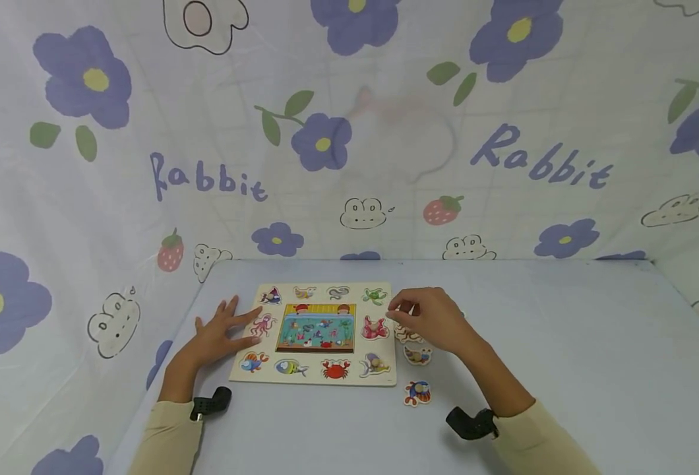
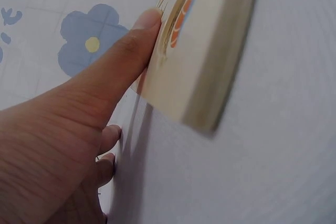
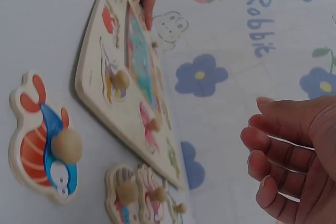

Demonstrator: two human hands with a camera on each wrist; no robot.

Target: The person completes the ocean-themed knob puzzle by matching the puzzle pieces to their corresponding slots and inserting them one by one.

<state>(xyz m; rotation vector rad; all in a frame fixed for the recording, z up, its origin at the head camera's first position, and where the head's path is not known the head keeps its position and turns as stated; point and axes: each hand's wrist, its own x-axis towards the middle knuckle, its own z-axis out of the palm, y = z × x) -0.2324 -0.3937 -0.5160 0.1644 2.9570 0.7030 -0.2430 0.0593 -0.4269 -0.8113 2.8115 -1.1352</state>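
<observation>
My left hand [image 1: 214, 338] has its fingers spread at the left edge of a wooden peg puzzle board [image 1: 314, 295], with thumb and index finger resting on it. In the left wrist view its thumb [image 2: 118, 59] presses the board's surface near a corner. My right hand [image 1: 435, 320] hovers at the board's right edge, fingers loosely bent and nothing between them in the right wrist view. Closest to it on the board is a pink starfish-shaped piece [image 1: 375, 328] with a knob. Below the hand lie loose knobbed pieces, among them a striped snail-like piece [image 1: 417, 355].
A blue and orange lobster-like piece [image 1: 417, 393] lies apart, nearer the front. Knobbed pieces sit in the board's lower right slot [image 1: 375, 365] and upper left slot [image 1: 271, 296]. A flower-printed curtain [image 1: 405, 138] hangs behind and beside the white table [image 1: 563, 349].
</observation>
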